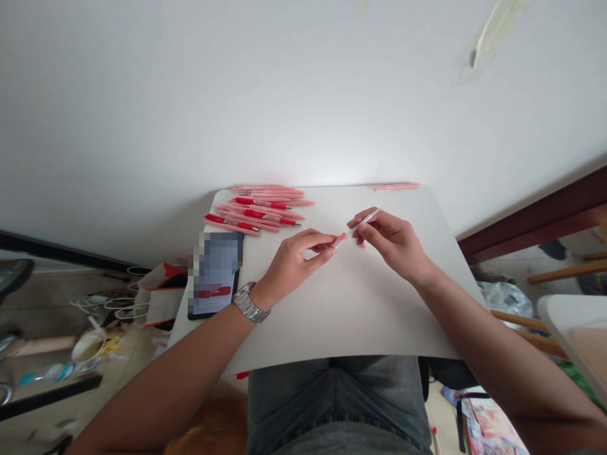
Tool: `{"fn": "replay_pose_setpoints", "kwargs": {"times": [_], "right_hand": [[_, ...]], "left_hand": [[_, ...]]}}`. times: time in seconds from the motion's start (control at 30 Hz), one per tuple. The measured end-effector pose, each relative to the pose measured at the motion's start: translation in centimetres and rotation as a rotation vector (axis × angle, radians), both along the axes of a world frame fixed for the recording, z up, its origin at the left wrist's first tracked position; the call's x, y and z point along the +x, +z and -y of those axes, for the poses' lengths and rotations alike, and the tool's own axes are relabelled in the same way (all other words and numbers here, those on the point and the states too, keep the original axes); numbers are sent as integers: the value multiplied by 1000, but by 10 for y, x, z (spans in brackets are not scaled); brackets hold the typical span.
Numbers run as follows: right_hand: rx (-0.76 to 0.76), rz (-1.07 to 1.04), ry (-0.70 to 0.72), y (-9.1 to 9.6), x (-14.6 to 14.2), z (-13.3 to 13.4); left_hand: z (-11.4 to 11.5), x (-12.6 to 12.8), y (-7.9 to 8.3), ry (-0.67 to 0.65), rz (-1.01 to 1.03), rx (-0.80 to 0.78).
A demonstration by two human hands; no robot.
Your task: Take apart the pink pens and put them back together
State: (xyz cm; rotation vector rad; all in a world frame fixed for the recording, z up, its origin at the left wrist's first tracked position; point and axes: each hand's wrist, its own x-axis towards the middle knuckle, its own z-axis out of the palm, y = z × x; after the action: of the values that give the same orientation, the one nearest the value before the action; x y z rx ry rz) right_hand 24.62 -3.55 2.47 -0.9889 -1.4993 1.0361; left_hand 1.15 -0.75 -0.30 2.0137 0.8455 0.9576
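Observation:
Both my hands meet above the middle of the white table. My left hand (303,253), with a metal watch on its wrist, pinches a small red-and-clear pen part (339,241) between thumb and fingers. In my right hand (386,237) is a slim white pen tube (370,215), held at a slant, its lower end close to the pen part; whether they touch I cannot tell. Something pinkish shows just under the right fingers. Pink pens (270,191) lie in a loose pile at the back left, with several red pens (262,203) among them.
A phone (217,278) with a blurred screen lies at the table's (341,316) left edge. One pink pen (397,186) rests along the back edge, against the wall (303,95). On the right is another white surface (569,322); bags and cables clutter the floor at left.

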Motion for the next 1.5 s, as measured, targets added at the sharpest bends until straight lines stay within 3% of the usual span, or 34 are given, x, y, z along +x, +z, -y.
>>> {"fn": "replay_pose_setpoints", "kwargs": {"times": [0.17, 0.43, 0.7, 1.0, 1.23, 1.4, 1.5], "right_hand": [[-94, 66, 11, -1, 2, -4], [-101, -9, 7, -4, 1, -5], [-119, -21, -1, -5, 1, -6], [-225, -127, 84, -9, -2, -6], [-106, -165, -53, -8, -2, -6], [-160, -60, 15, -9, -1, -8], [-136, -127, -42, -9, 0, -9]], "left_hand": [[1, 1, 0, -104, -1, -173], [-2, -2, -1, -135, 32, -276], [-2, -2, 3, -177, 26, -298], [-3, -3, 1, -182, 25, -338], [-2, -1, 4, -171, 55, -331], [-2, -1, 2, -176, 43, -317], [-2, -1, 3, -172, 49, -325]]}}
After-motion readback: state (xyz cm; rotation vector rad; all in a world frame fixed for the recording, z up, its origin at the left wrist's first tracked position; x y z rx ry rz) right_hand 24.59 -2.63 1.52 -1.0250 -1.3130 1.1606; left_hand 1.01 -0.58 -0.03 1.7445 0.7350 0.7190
